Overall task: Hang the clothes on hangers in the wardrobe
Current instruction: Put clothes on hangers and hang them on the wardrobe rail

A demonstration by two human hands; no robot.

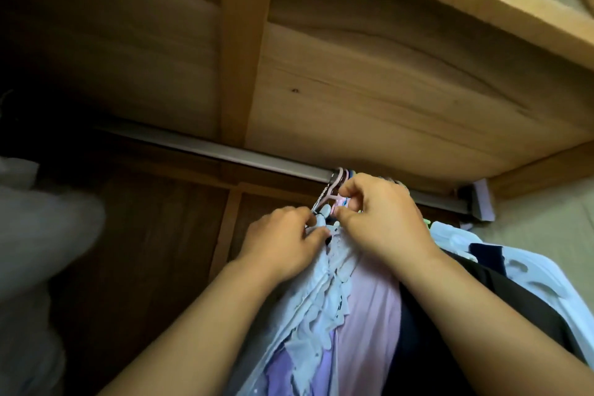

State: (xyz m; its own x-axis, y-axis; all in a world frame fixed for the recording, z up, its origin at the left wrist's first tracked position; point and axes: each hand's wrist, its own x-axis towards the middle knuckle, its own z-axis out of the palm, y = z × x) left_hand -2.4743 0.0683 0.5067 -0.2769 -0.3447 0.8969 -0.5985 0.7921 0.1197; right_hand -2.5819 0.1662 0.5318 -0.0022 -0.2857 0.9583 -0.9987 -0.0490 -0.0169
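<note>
While the pale blue ruffled garment (324,292) hangs just under the grey metal wardrobe rail (225,153), its neck sits at the pink plastic hanger (334,194), whose hook is at the rail. The right hand (382,219) pinches the hanger's neck; the left hand (283,241) pinches the collar fabric. Best to steady the hanger and settle the collar evenly, clear of the neighbouring dark clothes (466,315).

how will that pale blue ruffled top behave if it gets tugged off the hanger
Probably floppy: the pale blue ruffled top drapes in soft folds below both hands. It looks thin, so likely light. Its ruffles and trim could snag on the pink hanger, which the right hand pinches while the left hand holds the collar.
</note>
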